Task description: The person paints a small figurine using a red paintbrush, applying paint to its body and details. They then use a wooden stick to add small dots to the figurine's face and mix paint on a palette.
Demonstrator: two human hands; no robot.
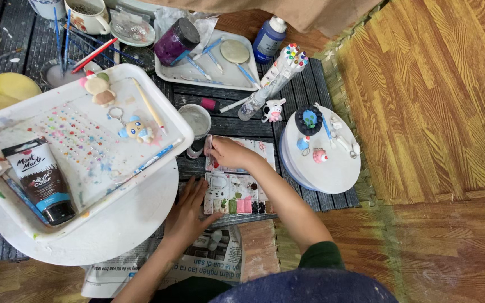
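**Hands on paint palette, centre frame**

Palette (237, 182), rectangular white plastic with small wells, lies flat on a dark slatted mat at centre of frame, just right of the big tray. Left hand (189, 210) rests flat, fingers spread, against the palette's lower left edge, grasping nothing. Right hand (227, 152) sits on its upper left corner, fingers curled down on the rim; whether it pinches anything I cannot tell. Palette looks light, stiff and thin, probably slick where paint is wet; best taken by the bare outer edges, kept level.

Wells hold green, pink and dark paint dabs. White tray (74, 151) at left holds a black paint tube (40, 179), a sticker-gem sheet, a keychain figure (136, 130) and a brush. Round white plate (324, 151) at right carries small painted figures. Upper tray (209, 70) holds a purple glitter jar (177, 40) and brushes. Blue bottle (269, 38) stands beside it.
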